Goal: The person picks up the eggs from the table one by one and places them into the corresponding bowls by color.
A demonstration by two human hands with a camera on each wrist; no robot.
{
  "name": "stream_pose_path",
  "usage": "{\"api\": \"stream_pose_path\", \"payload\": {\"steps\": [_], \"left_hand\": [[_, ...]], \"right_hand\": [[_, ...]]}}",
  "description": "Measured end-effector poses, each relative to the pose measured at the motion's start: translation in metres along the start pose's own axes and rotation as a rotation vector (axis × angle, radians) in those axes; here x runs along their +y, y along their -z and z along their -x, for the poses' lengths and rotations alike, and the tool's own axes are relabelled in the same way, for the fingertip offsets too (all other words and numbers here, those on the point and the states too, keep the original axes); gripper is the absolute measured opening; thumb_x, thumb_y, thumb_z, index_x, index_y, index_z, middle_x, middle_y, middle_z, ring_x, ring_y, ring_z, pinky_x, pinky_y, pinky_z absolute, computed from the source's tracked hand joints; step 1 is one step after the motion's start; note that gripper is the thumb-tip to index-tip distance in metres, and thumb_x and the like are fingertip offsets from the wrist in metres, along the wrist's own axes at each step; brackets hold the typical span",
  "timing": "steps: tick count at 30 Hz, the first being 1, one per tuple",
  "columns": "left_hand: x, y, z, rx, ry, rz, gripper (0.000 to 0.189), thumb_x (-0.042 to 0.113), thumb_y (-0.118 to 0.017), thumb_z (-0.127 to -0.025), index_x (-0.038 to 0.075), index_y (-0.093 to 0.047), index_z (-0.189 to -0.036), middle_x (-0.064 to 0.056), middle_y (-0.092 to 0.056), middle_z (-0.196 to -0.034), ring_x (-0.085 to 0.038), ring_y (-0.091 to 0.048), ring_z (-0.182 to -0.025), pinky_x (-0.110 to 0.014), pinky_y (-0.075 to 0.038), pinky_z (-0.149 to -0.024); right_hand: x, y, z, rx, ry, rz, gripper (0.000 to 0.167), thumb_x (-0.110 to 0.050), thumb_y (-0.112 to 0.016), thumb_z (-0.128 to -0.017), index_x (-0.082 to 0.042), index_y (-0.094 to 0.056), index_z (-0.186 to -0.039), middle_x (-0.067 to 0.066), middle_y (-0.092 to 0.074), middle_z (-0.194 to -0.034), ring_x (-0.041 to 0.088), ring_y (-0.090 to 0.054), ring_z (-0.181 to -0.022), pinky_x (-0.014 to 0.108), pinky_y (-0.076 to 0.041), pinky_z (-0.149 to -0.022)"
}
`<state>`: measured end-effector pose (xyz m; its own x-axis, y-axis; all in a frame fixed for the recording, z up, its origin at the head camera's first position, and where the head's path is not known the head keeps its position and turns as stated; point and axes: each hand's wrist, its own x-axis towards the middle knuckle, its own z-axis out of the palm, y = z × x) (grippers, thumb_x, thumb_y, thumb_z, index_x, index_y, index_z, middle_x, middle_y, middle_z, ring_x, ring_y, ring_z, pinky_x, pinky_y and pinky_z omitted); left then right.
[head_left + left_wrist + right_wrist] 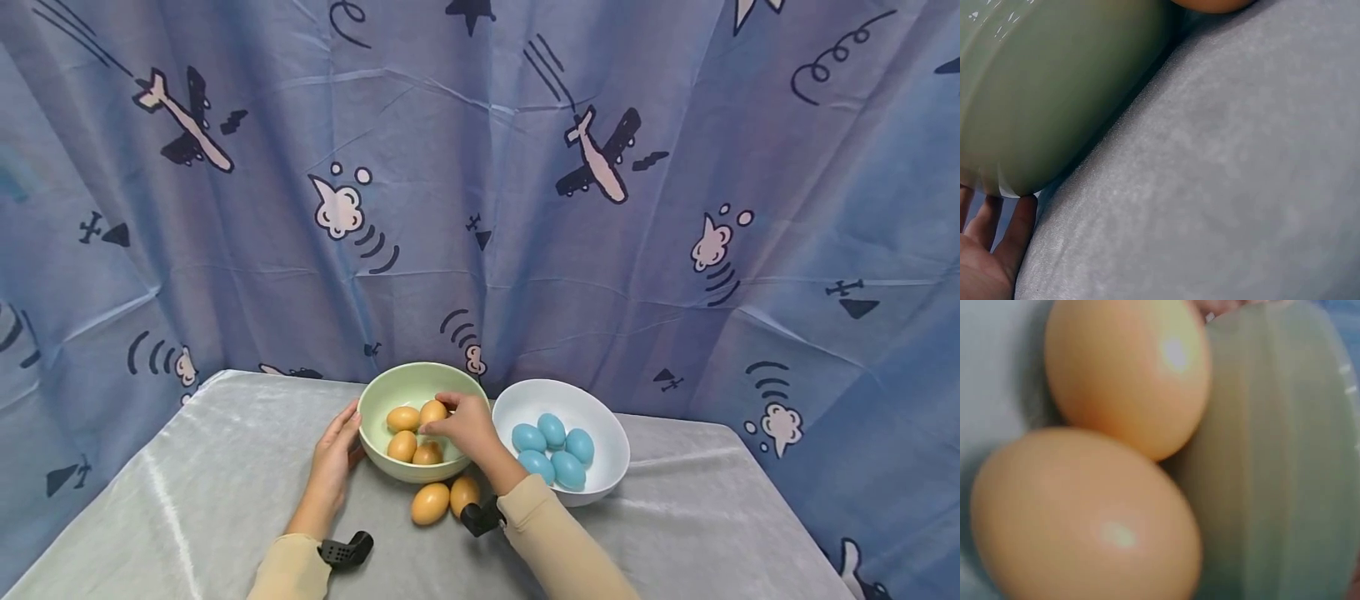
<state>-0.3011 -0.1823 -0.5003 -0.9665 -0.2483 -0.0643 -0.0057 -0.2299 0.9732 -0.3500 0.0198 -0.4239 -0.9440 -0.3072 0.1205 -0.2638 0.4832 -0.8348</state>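
Observation:
In the head view, a light green bowl holds several brown eggs. My right hand reaches over its right rim and pinches a brown egg between thumb and fingers inside the bowl. Against the bowl's left side rests my left hand, its extended fingers touching the outer wall, as the left wrist view also shows with the fingers at the bowl. Two brown eggs lie on the cloth before the bowl, one at the left and one at the right, partly behind my right wrist.
A white bowl with several blue eggs stands to the right, close beside the green one. Pale grey cloth covers the table. Behind it hangs a blue curtain printed with planes.

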Motion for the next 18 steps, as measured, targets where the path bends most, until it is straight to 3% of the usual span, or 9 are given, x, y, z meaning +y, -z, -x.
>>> {"api": "stream_pose_path", "payload": {"steps": [6,11,18], "left_hand": [[-0.001,0.0,0.0,0.001,0.003,-0.008,0.058,0.042,-0.045,-0.105,0.015,-0.035,-0.155,-0.003,-0.033,-0.162,-0.021,-0.037,-0.144,-0.036,-0.04,-0.109],[-0.001,0.001,-0.002,0.014,0.008,-0.009,0.058,0.043,-0.046,-0.105,0.016,-0.036,-0.155,-0.001,-0.035,-0.161,-0.011,-0.041,-0.137,-0.031,-0.041,-0.104],[-0.001,0.001,-0.003,0.004,-0.002,0.011,0.059,0.041,-0.046,-0.105,0.013,-0.034,-0.155,-0.005,-0.032,-0.163,-0.021,-0.035,-0.144,-0.044,-0.035,-0.115]], "right_hand": [[0.004,-0.006,-0.005,-0.017,-0.013,0.072,0.055,-0.011,-0.088,-0.07,0.008,-0.068,-0.117,0.02,-0.072,-0.116,0.028,-0.068,-0.106,0.04,-0.055,-0.094],[0.004,-0.009,-0.007,-0.036,-0.042,0.134,0.055,-0.012,-0.089,-0.069,0.007,-0.069,-0.116,0.018,-0.072,-0.114,0.025,-0.067,-0.102,0.039,-0.055,-0.093],[0.004,-0.013,-0.009,-0.046,-0.054,0.197,0.056,-0.013,-0.089,-0.069,0.007,-0.069,-0.117,0.018,-0.072,-0.116,0.028,-0.066,-0.106,0.042,-0.053,-0.097]]}}
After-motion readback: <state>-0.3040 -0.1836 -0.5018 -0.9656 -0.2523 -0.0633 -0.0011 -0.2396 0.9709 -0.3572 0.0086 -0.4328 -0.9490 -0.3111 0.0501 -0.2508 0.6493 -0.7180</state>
